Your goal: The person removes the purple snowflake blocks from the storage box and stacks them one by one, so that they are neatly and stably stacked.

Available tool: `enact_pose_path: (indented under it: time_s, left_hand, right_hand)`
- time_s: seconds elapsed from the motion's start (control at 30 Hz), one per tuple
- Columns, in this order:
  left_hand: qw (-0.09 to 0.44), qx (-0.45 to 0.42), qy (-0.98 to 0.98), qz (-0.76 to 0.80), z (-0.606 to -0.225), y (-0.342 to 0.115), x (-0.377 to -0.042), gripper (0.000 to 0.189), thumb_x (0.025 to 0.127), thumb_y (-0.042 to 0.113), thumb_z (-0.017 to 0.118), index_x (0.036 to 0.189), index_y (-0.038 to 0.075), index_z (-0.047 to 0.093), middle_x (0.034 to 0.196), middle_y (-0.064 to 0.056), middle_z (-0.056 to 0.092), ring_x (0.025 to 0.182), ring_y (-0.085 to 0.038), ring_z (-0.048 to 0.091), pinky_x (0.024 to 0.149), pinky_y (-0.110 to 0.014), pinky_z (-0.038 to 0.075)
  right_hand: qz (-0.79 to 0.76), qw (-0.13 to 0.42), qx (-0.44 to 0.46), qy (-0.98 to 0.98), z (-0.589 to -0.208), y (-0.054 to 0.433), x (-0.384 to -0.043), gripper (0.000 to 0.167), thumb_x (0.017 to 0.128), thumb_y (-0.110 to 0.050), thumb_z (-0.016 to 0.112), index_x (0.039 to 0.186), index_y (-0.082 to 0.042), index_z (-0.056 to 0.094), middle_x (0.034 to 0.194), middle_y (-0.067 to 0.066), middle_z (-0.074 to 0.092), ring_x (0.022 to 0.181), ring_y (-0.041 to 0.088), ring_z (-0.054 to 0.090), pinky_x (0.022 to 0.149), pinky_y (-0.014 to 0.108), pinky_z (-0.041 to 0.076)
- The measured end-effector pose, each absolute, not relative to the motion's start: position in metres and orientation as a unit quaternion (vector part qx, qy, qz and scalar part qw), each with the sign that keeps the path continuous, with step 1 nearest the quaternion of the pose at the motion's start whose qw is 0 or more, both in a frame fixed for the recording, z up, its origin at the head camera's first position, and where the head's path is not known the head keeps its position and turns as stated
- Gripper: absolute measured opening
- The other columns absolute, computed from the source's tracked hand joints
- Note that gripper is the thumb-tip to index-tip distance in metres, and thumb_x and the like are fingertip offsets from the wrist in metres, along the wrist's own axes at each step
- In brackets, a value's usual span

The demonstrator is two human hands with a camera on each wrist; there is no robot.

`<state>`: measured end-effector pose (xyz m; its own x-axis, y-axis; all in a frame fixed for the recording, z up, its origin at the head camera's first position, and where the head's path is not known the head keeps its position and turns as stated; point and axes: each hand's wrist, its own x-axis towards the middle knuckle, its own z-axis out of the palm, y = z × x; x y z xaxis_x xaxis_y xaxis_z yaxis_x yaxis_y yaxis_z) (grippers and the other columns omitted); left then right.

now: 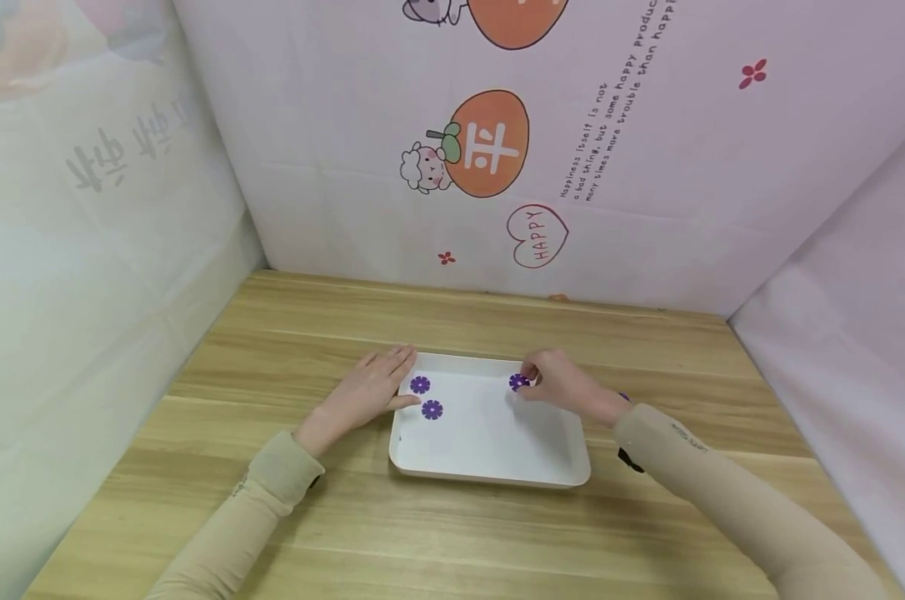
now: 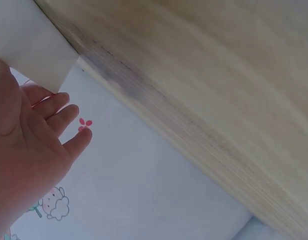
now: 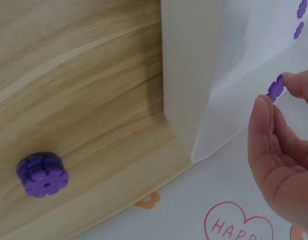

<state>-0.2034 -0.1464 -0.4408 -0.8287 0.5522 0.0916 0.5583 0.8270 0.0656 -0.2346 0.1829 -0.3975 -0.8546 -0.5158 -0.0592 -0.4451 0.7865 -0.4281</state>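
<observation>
A shallow white tray [image 1: 490, 477] stands on the wooden table. My left hand [image 1: 372, 385] holds its back left corner, thumb over the left wall and fingers at the outside. In the left wrist view, the left hand [image 2: 39, 115] has its lower fingers loosely bent beside the corner. My right hand [image 1: 565, 383] pinches a purple snowflake-shaped disc [image 1: 519, 382] between thumb and fingertips, inside the back right part of the tray. The right wrist view shows this disc [image 3: 276, 88] tilted on edge. Two more purple discs, a back one [image 1: 420, 384] and a front one [image 1: 432, 409], lie at the tray's left.
A stack of purple discs [image 3: 43, 175] stands on the table [image 3: 94, 90] right of the tray, mostly hidden by the right forearm in the head view. Printed white cloth [image 1: 362, 200] hangs behind the table and on both sides.
</observation>
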Motion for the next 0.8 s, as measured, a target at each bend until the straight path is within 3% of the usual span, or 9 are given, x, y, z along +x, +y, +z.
enact_pose_path:
  time_s: [0.23, 0.8]
  left_hand:
    - [0.039, -0.292, -0.955, -0.038, -0.440, -0.146, -0.203, 0.081, 0.096, 0.056, 0.051, 0.151, -0.001, 0.036, 0.159, -0.017, 0.035, 0.148, -0.034, 0.036, 0.123, -0.053, 0.029]
    - [0.037, -0.305, -0.951, -0.040, -0.440, -0.145, -0.203, 0.080, 0.097, 0.052, 0.054, 0.149, -0.006, 0.037, 0.157, -0.022, 0.036, 0.147, -0.037, 0.035, 0.123, -0.050, 0.030]
  right_hand:
    - [-0.209, 0.060, -0.253, 0.943, -0.395, 0.203, -0.234, 0.015, 0.081, -0.006, 0.077, 0.089, 0.004, 0.070, 0.085, 0.014, 0.072, 0.074, 0.017, 0.066, 0.066, 0.027, 0.059]
    - [-0.208, 0.059, -0.201, 0.955, -0.386, 0.249, -0.228, 0.019, 0.084, -0.009, 0.076, 0.095, 0.005, 0.069, 0.088, 0.015, 0.071, 0.078, 0.019, 0.065, 0.066, 0.030, 0.056]
